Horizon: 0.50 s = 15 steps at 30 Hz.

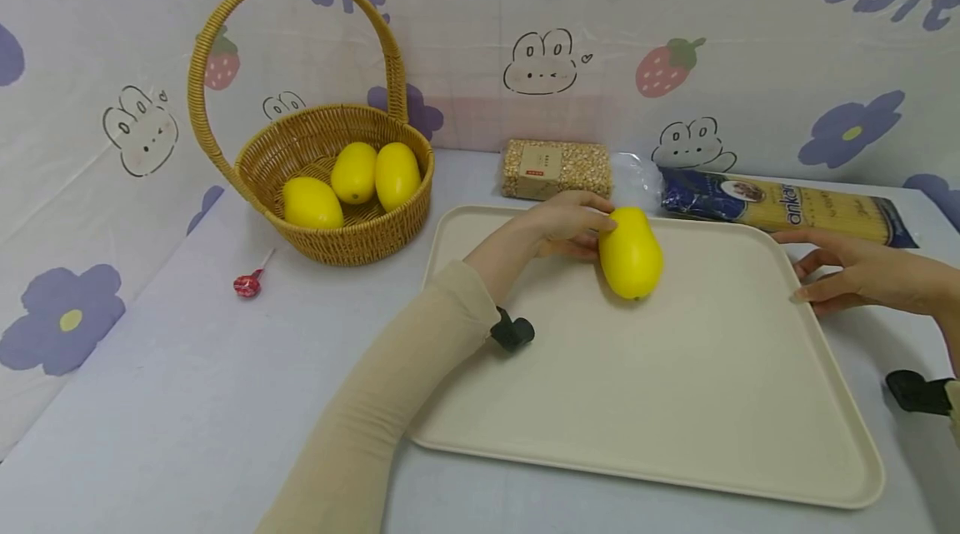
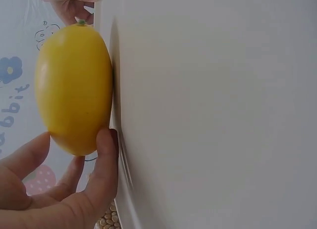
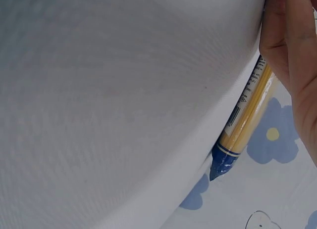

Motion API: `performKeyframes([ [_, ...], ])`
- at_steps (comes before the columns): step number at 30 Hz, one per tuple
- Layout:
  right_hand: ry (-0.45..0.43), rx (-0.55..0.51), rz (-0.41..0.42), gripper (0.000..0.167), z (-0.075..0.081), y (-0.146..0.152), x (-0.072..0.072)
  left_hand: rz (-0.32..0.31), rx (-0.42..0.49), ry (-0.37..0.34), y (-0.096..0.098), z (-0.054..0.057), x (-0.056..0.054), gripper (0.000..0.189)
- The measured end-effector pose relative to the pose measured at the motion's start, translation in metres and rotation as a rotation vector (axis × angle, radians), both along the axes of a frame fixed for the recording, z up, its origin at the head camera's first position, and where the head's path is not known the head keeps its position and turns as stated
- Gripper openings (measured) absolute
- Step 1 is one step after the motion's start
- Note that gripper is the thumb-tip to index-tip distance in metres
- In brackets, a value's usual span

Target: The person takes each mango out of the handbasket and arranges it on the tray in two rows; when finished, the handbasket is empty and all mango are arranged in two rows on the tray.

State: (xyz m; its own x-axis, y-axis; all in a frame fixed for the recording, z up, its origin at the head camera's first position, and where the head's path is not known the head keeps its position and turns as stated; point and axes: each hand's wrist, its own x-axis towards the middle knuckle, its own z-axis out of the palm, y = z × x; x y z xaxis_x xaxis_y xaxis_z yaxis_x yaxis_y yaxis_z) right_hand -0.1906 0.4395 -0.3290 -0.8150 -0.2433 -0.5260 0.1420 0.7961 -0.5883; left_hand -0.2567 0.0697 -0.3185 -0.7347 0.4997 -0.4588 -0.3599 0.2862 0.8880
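Note:
In the head view my left hand (image 1: 566, 226) holds a smooth yellow mango-like fruit (image 1: 632, 255) over the far part of a cream tray (image 1: 675, 384). The left wrist view shows the thumb and fingers of that hand (image 2: 59, 189) pinching one end of the fruit (image 2: 74, 90), which has a small green stem spot at its other end. My right hand (image 1: 873, 271) grips the tray's right rim near the far corner, thumb at the edge. In the right wrist view only part of this hand (image 3: 292, 51) shows; its fingertips are out of frame.
A wicker basket (image 1: 345, 247) with a tall handle stands at the back left, holding three similar yellow fruits (image 1: 313, 203). A red-wrapped lollipop (image 1: 247, 284) lies in front of it. Behind the tray lie a bag of kernels (image 1: 558, 170) and a pack of spaghetti (image 1: 832, 209).

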Motion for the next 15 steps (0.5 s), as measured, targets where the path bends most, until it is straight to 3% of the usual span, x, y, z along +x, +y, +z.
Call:
performKeyframes([
  [15, 0.001, -0.003, 0.008, 0.086, -0.0004, 0.0011, -0.0002, -0.004, 0.000, -0.027, -0.0024, 0.0009, -0.0007, 0.043],
])
